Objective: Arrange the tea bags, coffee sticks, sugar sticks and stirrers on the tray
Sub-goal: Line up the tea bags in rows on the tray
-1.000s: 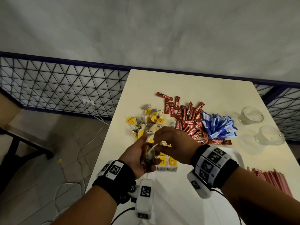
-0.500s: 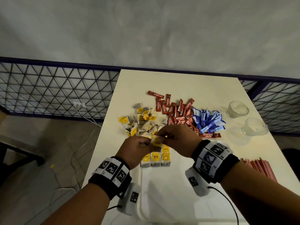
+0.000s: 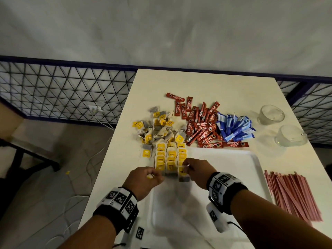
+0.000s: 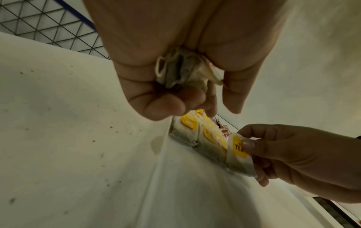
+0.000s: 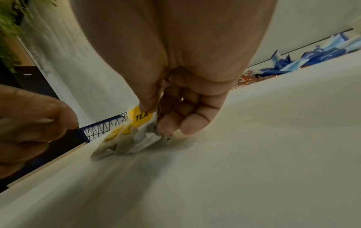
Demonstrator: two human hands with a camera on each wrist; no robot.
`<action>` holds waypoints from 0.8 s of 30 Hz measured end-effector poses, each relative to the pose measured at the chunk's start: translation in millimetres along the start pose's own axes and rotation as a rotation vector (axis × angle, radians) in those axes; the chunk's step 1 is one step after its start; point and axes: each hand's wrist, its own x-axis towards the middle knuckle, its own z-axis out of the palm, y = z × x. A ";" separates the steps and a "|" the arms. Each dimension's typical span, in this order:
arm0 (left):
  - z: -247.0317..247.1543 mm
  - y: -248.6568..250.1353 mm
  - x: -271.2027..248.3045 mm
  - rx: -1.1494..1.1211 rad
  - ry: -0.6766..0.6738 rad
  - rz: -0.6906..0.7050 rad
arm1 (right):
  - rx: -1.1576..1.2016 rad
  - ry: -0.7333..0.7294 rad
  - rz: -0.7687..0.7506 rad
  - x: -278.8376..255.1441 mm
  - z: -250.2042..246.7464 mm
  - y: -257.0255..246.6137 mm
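Note:
Three neat rows of yellow-tagged tea bags [image 3: 169, 158] lie at the far left of the white tray [image 3: 251, 162]. My right hand [image 3: 195, 172] pinches one tea bag [image 3: 183, 175] [image 4: 239, 152] [image 5: 141, 123] by its yellow tag at the near end of the right row, its lower end touching the tray. My left hand [image 3: 145, 178] is curled round a bunch of tea bags [image 4: 181, 72] just left of the rows. Loose tea bags [image 3: 158, 128], red coffee sticks [image 3: 201, 126] and blue sugar sticks [image 3: 233, 128] lie in piles beyond the tray. Pink stirrers [image 3: 291, 193] lie to its right.
Two clear glass cups [image 3: 270, 115] [image 3: 289, 135] stand at the table's far right. A single tea bag [image 3: 146, 153] lies on the table left of the rows. The table's left edge drops to a floor with cables and a mesh fence [image 3: 62, 94].
My right hand has drawn one tea bag from the left hand's bunch and lowered it to the near end of the right row. The left hand has shifted down and left.

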 end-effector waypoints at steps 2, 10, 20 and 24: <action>-1.6 -3.0 -0.8 -0.005 0.009 -0.005 | 0.003 0.016 0.005 2.7 3.7 0.6; -7.2 -5.1 2.9 0.009 0.005 -0.009 | -0.086 0.125 0.020 12.8 12.7 1.4; -1.3 -3.1 4.7 -0.204 -0.054 -0.084 | -0.183 0.111 -0.320 -1.0 12.7 9.7; 2.0 12.6 3.5 -0.543 -0.093 -0.184 | -0.254 0.045 -0.337 -0.5 11.0 3.7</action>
